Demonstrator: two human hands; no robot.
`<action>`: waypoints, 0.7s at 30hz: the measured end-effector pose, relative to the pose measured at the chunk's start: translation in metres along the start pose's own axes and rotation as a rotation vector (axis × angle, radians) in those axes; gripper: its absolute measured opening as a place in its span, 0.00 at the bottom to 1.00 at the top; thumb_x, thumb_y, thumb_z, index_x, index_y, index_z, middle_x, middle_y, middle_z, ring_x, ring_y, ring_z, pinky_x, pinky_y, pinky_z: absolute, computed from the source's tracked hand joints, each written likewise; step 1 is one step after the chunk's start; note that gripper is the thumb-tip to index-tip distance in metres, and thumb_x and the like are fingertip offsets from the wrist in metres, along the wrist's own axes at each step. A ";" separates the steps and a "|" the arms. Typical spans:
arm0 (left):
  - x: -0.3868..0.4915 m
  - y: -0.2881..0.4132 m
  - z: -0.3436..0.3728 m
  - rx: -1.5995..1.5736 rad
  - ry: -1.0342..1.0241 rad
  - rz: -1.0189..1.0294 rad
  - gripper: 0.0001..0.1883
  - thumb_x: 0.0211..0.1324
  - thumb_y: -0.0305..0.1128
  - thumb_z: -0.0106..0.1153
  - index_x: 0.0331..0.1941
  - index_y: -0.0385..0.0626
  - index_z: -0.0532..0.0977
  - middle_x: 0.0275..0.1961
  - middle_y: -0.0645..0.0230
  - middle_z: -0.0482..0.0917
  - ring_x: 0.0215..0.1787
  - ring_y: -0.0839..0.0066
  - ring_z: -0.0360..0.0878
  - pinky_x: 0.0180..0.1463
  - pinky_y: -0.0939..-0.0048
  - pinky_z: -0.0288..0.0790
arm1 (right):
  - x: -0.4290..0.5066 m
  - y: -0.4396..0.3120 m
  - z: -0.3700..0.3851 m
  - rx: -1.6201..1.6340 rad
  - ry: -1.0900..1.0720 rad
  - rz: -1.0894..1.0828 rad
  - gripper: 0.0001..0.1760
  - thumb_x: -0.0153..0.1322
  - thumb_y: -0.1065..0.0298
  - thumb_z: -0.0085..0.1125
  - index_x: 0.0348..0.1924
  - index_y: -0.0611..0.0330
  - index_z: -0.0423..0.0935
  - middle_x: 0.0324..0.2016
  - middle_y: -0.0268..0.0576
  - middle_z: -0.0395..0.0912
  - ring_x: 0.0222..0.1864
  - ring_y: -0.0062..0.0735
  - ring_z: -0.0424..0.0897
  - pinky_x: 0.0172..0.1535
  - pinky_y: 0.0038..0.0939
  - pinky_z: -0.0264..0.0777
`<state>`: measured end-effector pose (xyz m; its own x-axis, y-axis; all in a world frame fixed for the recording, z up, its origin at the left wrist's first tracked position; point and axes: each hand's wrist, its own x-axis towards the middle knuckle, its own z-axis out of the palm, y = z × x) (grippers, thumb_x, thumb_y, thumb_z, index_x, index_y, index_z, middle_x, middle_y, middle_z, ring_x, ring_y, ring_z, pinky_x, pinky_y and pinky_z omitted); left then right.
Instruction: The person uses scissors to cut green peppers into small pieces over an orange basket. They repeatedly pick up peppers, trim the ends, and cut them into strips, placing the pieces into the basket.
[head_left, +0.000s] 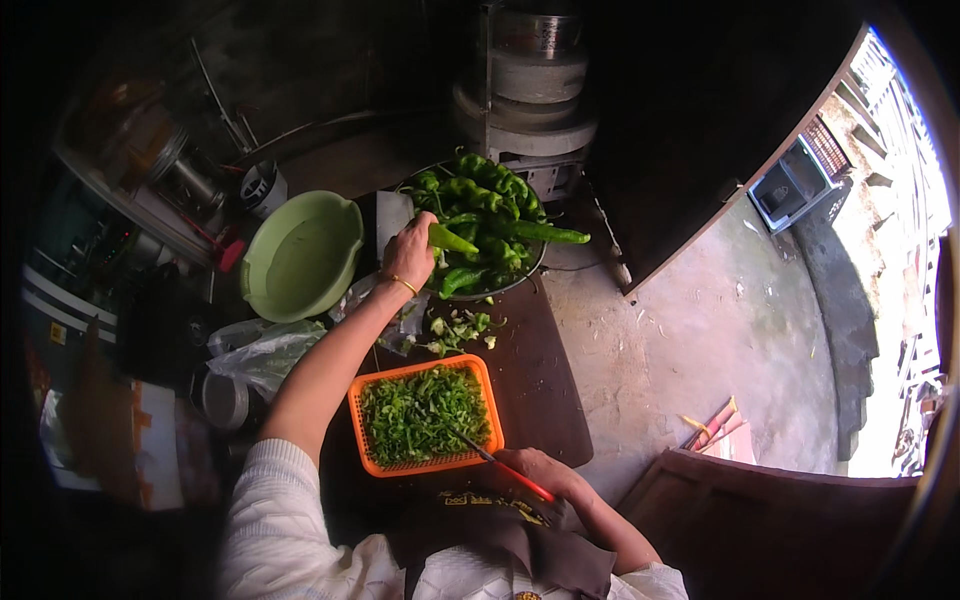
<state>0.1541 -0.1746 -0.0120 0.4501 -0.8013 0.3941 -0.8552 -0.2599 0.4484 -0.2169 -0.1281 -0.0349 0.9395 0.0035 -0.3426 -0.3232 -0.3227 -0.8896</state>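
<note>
My left hand (409, 253) grips a light green pepper (452, 239) over a large round basin (541, 264) heaped with long green peppers (480, 187). One long pepper pokes out past the basin's right rim. Down in front of my body, my right hand (538, 471) holds a red-handled cutting tool (525, 481). Its dark blade points up and left over an orange plastic basket (491, 405), full of chopped green pepper (420, 414). Between basin and basket, pepper stems and cores (454, 330) lie scattered on the dark brown table (536, 375).
A light green plastic basin (300, 255) stands left of the peppers. Clear plastic bags (266, 356) and a lidded jar (225, 400) sit beside my left arm. Behind the peppers rises a stone mill (540, 112). A blue crate (793, 184) lies near the doorway at right.
</note>
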 end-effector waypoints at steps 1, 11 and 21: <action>-0.004 -0.027 -0.004 -0.015 0.041 -0.097 0.14 0.56 0.24 0.54 0.47 0.46 0.69 0.40 0.51 0.81 0.41 0.45 0.78 0.42 0.49 0.73 | 0.003 -0.005 -0.004 0.023 0.003 -0.003 0.17 0.69 0.60 0.58 0.44 0.63 0.75 0.34 0.60 0.80 0.40 0.58 0.81 0.40 0.46 0.73; -0.096 -0.013 -0.076 -1.068 -0.016 -0.511 0.12 0.62 0.20 0.53 0.48 0.44 0.68 0.54 0.59 0.78 0.54 0.66 0.80 0.46 0.60 0.83 | 0.030 -0.023 -0.043 -0.111 0.285 0.000 0.15 0.72 0.64 0.53 0.47 0.65 0.69 0.32 0.60 0.74 0.38 0.62 0.75 0.40 0.45 0.70; -0.157 0.008 -0.076 -1.189 0.110 -0.612 0.12 0.62 0.21 0.54 0.49 0.43 0.67 0.53 0.57 0.78 0.51 0.65 0.81 0.45 0.58 0.84 | 0.089 -0.032 -0.053 -0.324 0.329 0.039 0.19 0.73 0.54 0.50 0.46 0.63 0.67 0.28 0.63 0.79 0.36 0.63 0.78 0.41 0.51 0.69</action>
<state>0.0965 -0.0095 -0.0092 0.7436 -0.6636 -0.0820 0.2051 0.1096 0.9726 -0.1170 -0.1679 -0.0213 0.9305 -0.2978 -0.2134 -0.3558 -0.5958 -0.7200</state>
